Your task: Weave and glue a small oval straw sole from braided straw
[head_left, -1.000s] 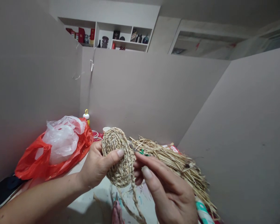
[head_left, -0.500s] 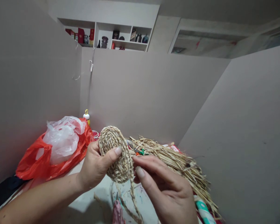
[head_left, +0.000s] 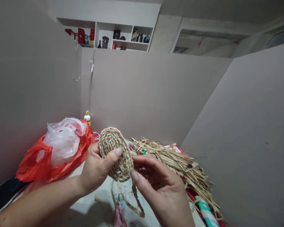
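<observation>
My left hand (head_left: 98, 165) grips an oval coil of braided straw (head_left: 115, 142), its thumb across the front face and the other fingers hidden behind. At the coil's right edge, my right hand (head_left: 158, 186) has thumb and forefinger closed on the outer row of braid. From the lower right of the coil a loose length of straw braid (head_left: 137, 208) hangs down in a loop. Below the coil, a pink-handled tool (head_left: 119, 212) with a pointed metal tip points upward; its lower end is out of frame.
A bundle of dry straw (head_left: 170, 160) lies behind my right hand, with a green-and-white roll (head_left: 205, 209) beside it. To the left is a red plastic bag (head_left: 35, 164) holding clear plastic. A yellow-and-white bottle (head_left: 87, 118) stands behind it. Grey panels enclose the white table (head_left: 85, 208).
My right hand has moved slightly left, and its thumb now presses against the coil's edge. The hanging braid lies closer to the coil there. My left hand keeps its hold.
</observation>
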`<state>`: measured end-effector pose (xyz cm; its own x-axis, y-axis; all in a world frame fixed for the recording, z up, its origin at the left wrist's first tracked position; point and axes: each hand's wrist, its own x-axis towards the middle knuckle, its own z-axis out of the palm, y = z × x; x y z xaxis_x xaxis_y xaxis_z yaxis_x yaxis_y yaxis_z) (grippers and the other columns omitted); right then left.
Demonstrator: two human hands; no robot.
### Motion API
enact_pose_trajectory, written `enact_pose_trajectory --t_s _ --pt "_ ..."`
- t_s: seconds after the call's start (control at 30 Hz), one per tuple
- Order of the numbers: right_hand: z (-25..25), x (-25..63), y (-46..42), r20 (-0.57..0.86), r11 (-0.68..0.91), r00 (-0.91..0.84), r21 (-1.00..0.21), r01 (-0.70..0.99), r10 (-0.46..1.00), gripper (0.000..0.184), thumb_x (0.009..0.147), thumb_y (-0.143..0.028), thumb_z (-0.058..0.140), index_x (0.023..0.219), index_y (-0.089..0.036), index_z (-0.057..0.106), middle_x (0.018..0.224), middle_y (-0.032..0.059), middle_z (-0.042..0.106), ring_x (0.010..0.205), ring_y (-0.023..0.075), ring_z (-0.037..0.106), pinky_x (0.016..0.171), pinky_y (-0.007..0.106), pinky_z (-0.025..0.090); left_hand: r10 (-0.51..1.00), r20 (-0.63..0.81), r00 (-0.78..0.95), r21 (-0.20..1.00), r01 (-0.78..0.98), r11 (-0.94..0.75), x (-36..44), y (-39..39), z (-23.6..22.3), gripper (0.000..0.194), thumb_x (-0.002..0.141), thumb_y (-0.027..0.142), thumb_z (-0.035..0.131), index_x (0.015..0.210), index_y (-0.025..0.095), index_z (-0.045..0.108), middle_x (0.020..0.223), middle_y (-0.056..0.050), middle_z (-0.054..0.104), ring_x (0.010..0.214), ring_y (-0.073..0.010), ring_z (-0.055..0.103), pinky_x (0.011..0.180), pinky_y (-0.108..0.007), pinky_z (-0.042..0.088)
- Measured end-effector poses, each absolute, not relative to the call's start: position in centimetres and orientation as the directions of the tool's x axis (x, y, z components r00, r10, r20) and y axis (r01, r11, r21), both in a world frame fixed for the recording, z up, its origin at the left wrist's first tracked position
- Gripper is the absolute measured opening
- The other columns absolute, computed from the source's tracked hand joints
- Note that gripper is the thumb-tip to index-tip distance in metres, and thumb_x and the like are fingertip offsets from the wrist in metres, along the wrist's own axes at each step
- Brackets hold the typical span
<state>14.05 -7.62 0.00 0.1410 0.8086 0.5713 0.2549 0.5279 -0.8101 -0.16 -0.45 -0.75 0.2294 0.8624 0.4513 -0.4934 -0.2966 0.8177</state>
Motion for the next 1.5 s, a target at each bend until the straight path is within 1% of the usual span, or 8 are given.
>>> enact_pose_trajectory --t_s 0.23,0.4,0.6,0.77,0.97,1.1,1.23,1.5 --pt "-0.4 13.4 -7.3 0.645 0.593 0.165 -0.757 0.274 0.746 0.019 0.080 -0.013 0.064 0.096 -0.024 0.065 0.080 0.0001 0.069 0.067 0.0148 0.065 0.061 0.025 0.056 0.849 0.442 0.290 0.811 -0.534 -0.240 0.1 -0.5 -0.6 0.013 0.081 0.030 0.070 0.082 0.017 0.069 0.071 0.001 0.066 0.064 -0.0110 0.060 0.061 -0.020 0.052" --pt "-0.7 13.4 -6.9 0.673 0.617 0.179 -0.733 0.286 0.717 0.024 0.080 -0.011 0.064 0.099 -0.026 0.064 0.084 -0.0002 0.069 0.072 0.0141 0.066 0.063 0.023 0.056 0.820 0.440 0.367 0.840 -0.492 -0.230 0.4 -0.5 -0.5 0.014 0.077 0.027 0.072 0.084 0.016 0.066 0.075 0.000 0.064 0.068 -0.0118 0.057 0.062 -0.021 0.050" --pt "-1.3 13.5 -6.6 0.684 0.612 0.170 -0.718 0.332 0.709 0.026 0.080 -0.010 0.062 0.101 -0.025 0.063 0.087 0.0003 0.068 0.074 0.0148 0.065 0.065 0.027 0.054 0.839 0.440 0.318 0.836 -0.486 -0.254 0.5 -0.6 -0.5 0.013 0.077 0.024 0.071 0.086 0.016 0.065 0.079 0.000 0.065 0.072 -0.0128 0.058 0.067 -0.022 0.050" --pt "-1.8 13.3 -6.5 0.760 0.671 0.156 -0.636 0.380 0.631 0.032 0.080 -0.005 0.061 0.106 -0.024 0.062 0.094 0.0027 0.067 0.080 0.0163 0.064 0.067 0.029 0.054 0.861 0.430 0.273 0.836 -0.481 -0.265 0.5 -0.8 -0.6 0.013 0.076 0.024 0.071 0.083 0.016 0.064 0.076 0.001 0.064 0.068 -0.0127 0.057 0.063 -0.022 0.049" --pt "-2.3 13.3 -6.4 0.845 0.759 0.103 -0.519 0.393 0.524 0.039 0.079 -0.001 0.059 0.109 -0.025 0.062 0.098 0.0047 0.063 0.090 0.0199 0.061 0.072 0.033 0.053 0.866 0.399 0.300 0.848 -0.481 -0.223 0.4 -1.0 -0.4 0.011 0.075 0.024 0.071 0.079 0.017 0.063 0.070 0.001 0.062 0.062 -0.0126 0.056 0.065 -0.026 0.051" --pt "-2.7 13.3 -6.4 0.856 0.790 0.083 -0.506 0.346 0.511 0.043 0.080 -0.001 0.058 0.115 -0.025 0.062 0.103 0.0067 0.058 0.095 0.0222 0.058 0.075 0.037 0.051 0.865 0.388 0.317 0.853 -0.479 -0.207 0.3 -1.1 -0.3 0.012 0.075 0.024 0.070 0.080 0.018 0.062 0.067 0.001 0.061 0.062 -0.0141 0.058 0.065 -0.027 0.051" --pt "-2.9 13.1 -6.4 0.854 0.796 0.096 -0.513 0.322 0.511 0.041 0.081 -0.003 0.056 0.115 -0.025 0.063 0.101 0.0070 0.055 0.092 0.0221 0.057 0.072 0.038 0.051 0.871 0.386 0.304 0.851 -0.481 -0.209 0.3 -1.0 -0.3 0.013 0.074 0.024 0.070 0.081 0.017 0.061 0.067 0.001 0.060 0.062 -0.0138 0.057 0.061 -0.025 0.050" --pt "-2.8 13.1 -6.6 0.857 0.774 0.126 -0.508 0.378 0.500 0.033 0.084 -0.009 0.053 0.111 -0.024 0.064 0.093 0.0056 0.061 0.088 0.0219 0.059 0.073 0.037 0.050 0.857 0.383 0.344 0.846 -0.503 -0.176 0.3 -0.8 -0.1 0.011 0.074 0.023 0.068 0.080 0.014 0.066 0.074 -0.001 0.062 0.067 -0.0130 0.056 0.066 -0.024 0.050"
